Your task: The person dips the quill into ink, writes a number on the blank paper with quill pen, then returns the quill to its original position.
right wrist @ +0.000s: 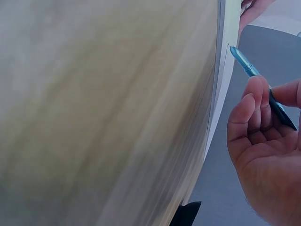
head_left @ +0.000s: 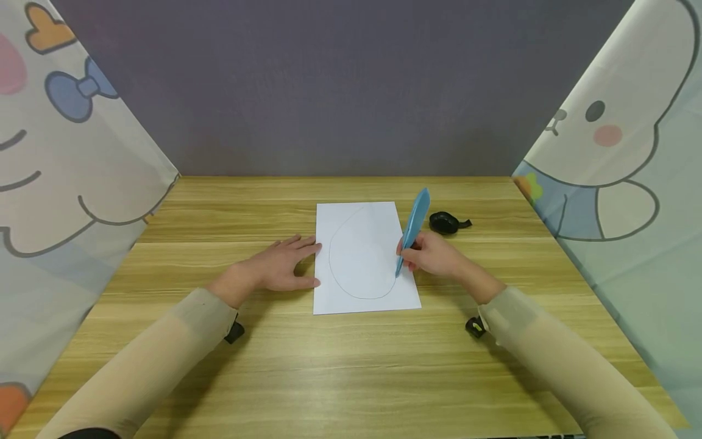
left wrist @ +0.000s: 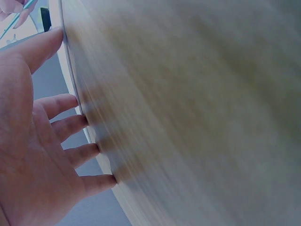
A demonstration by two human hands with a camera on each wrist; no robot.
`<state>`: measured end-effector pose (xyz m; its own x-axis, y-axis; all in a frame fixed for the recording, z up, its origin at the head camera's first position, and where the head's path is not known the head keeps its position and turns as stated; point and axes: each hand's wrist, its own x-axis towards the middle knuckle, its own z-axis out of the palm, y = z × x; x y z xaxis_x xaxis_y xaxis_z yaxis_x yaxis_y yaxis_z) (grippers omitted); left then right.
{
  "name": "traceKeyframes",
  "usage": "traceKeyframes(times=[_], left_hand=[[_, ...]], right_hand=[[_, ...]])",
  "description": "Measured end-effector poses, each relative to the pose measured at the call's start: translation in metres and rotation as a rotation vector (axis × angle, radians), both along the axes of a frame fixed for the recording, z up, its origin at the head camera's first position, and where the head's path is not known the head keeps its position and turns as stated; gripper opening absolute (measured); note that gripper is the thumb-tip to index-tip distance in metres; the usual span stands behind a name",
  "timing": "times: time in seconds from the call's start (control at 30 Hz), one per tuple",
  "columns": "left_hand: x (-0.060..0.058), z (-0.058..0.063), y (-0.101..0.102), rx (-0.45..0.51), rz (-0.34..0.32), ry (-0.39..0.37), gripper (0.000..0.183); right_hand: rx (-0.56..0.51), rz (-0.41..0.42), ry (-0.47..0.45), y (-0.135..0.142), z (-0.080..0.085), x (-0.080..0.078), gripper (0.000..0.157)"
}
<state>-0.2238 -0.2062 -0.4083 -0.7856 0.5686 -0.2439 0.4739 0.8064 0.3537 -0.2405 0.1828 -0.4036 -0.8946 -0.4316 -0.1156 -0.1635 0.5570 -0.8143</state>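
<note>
White sheet bearing a curved line, nearer the far edge of the wooden table than the near one. The left hand, fingers apart, touches the sheet's left edge; the right hand pinches a blue pen, tip near the sheet's right edge. A black item lies just beyond.
</note>
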Motion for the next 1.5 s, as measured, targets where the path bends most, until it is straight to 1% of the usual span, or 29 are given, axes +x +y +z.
traceKeyframes(times=[0.17, 0.3, 0.53, 0.67, 0.83, 1.07, 1.3, 1.5], left_hand=[[0.001, 0.000, 0.000, -0.002, -0.002, -0.002, 0.090], [0.001, 0.000, 0.001, -0.001, -0.007, 0.003, 0.089], [0.000, 0.001, 0.000, 0.009, -0.001, -0.002, 0.089], [0.000, 0.001, 0.001, 0.005, -0.003, 0.001, 0.089], [0.000, 0.001, 0.001, 0.003, -0.004, 0.003, 0.089], [0.000, 0.000, 0.000, 0.002, -0.013, 0.018, 0.089], [0.000, 0.000, 0.000, -0.004, -0.012, 0.013, 0.089], [-0.001, 0.000, 0.000, -0.009, -0.010, 0.012, 0.089]], right_hand=[[0.004, -0.028, 0.004, 0.001, 0.001, -0.005, 0.022], [0.028, -0.036, 0.029, 0.000, 0.002, -0.008, 0.023], [0.085, -0.089, 0.071, -0.001, 0.002, -0.014, 0.025], [0.098, -0.105, 0.099, -0.003, 0.003, -0.016, 0.027], [0.100, -0.127, 0.111, -0.003, 0.004, -0.020, 0.030], [0.104, -0.134, 0.120, -0.005, 0.003, -0.025, 0.033], [0.082, -0.123, 0.143, -0.007, 0.002, -0.028, 0.030], [0.072, -0.124, 0.143, -0.010, 0.003, -0.028, 0.031]])
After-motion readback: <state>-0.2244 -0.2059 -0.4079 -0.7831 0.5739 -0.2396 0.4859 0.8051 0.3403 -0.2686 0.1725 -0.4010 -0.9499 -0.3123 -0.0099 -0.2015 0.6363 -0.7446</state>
